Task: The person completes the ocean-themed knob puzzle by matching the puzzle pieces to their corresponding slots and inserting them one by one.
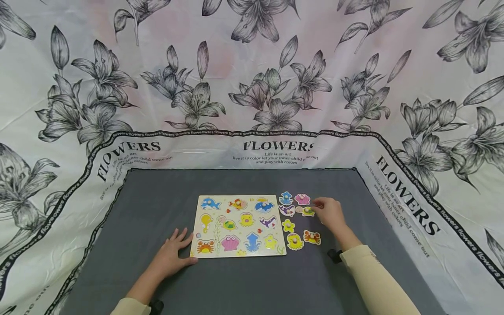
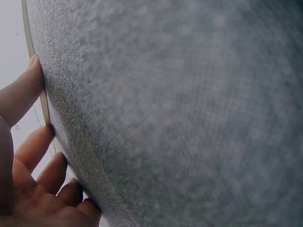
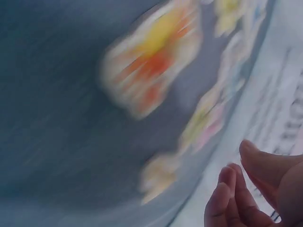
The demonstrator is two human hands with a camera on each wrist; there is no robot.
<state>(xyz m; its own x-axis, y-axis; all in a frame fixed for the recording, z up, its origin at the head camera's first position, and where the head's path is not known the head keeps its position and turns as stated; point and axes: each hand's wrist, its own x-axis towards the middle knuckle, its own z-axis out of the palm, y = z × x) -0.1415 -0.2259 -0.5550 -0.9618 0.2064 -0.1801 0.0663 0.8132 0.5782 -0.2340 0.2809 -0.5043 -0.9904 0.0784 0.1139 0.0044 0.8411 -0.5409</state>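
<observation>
A pale wooden puzzle board (image 1: 240, 226) with sea-animal pictures lies on the grey table. My left hand (image 1: 172, 255) rests with spread fingers at its left side; in the left wrist view the thumb (image 2: 29, 85) touches the board's edge. To the right, my right hand (image 1: 330, 213) hovers beside a green turtle piece (image 1: 307, 211) and a pink piece (image 1: 302, 199). Its thumb (image 3: 265, 163) and bent fingers stand slightly apart, with nothing visible between them. A crab piece (image 1: 312, 237) lies nearer me, blurred in the right wrist view.
Other loose pieces lie along the board's right edge: a blue squid (image 1: 286, 198), a purple whale (image 1: 287, 211), a yellow star (image 1: 288, 225) and a yellow octopus (image 1: 295, 241). A flower-printed cloth (image 1: 271, 151) borders the table at the back and sides.
</observation>
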